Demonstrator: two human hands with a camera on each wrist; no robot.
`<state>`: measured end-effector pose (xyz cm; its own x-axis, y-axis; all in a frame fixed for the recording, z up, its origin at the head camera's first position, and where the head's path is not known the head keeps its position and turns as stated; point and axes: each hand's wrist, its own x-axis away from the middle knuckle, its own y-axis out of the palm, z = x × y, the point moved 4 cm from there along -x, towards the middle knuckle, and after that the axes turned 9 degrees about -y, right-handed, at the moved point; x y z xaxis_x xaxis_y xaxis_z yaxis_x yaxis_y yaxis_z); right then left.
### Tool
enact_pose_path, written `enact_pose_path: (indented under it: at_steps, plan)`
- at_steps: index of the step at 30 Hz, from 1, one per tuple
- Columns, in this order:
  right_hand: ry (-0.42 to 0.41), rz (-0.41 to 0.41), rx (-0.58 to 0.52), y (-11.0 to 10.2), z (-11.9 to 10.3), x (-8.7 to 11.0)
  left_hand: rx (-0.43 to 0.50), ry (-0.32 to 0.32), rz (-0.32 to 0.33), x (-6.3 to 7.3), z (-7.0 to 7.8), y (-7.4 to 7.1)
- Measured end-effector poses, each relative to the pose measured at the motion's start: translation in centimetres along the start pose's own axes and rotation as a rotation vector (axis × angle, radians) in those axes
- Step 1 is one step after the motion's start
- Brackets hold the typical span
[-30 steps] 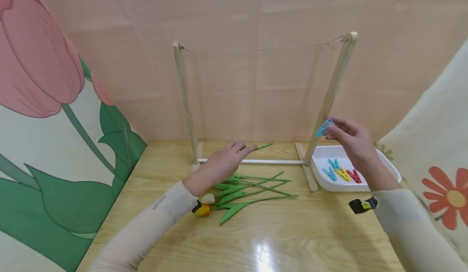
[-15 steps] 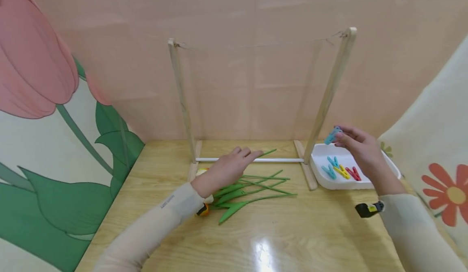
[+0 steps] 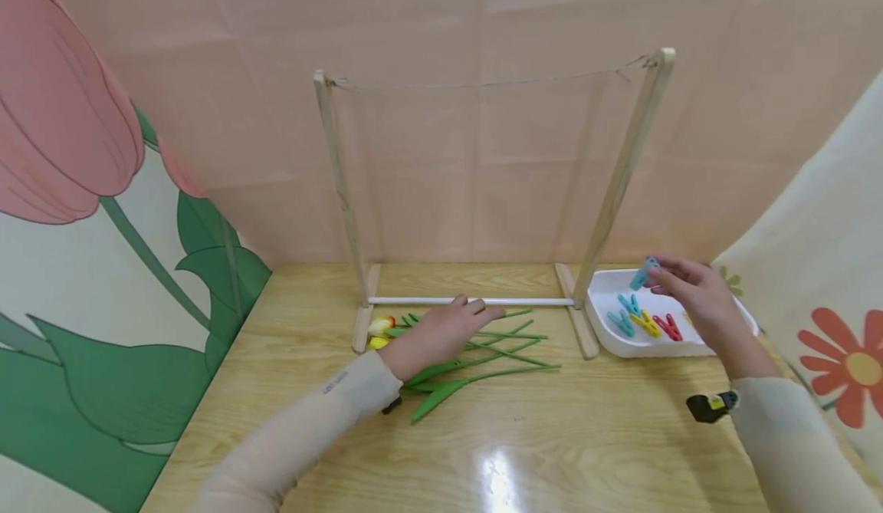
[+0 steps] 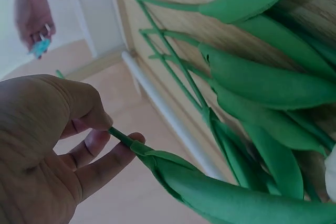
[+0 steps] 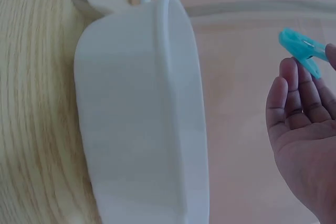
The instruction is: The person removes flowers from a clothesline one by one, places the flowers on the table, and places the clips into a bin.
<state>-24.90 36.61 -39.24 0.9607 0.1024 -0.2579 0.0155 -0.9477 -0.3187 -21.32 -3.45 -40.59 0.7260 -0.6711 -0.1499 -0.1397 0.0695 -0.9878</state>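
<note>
Between thumb and fingers, my left hand (image 3: 441,334) pinches the green stem of an artificial tulip (image 4: 199,184) low over the table. Beneath and beside it lie several more tulips (image 3: 441,399), stems pointing right; my hand and forearm partly cover them. A yellow bloom (image 3: 378,342) shows left of the wrist. My right hand (image 3: 700,298) holds a light blue clothespin (image 5: 300,48) by its handle end, above the white tray (image 5: 126,114). Several blue, yellow and red clothespins (image 3: 645,323) lie in that tray.
A wooden frame stands behind the tulips, with a left post (image 3: 339,183), a right post (image 3: 628,168) and a thin string (image 3: 483,85) tied between their tops. A white rod (image 3: 531,301) joins the posts low down. The tray sits beside the frame's right foot (image 3: 585,334).
My left hand has come down and slightly right with the tulip, closer to the other stems. My right hand has shifted right and down with the clothespin, from beside the right post to over the tray.
</note>
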Motion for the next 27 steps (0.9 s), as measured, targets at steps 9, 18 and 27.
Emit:
enact_pose_path:
  at_steps: [9,18,27]
  plan:
    - [0.106,-0.026,0.154,-1.2,1.2,0.5,-0.058,-0.003,-0.055,-0.3,0.5,1.4]
    - [0.151,-0.045,0.254,-1.7,1.5,0.9,-0.008,-0.005,-0.1,-0.7,0.6,1.7]
    - [0.145,-0.055,0.315,-2.0,1.7,1.0,0.004,-0.034,-0.115,-0.5,0.2,2.0]
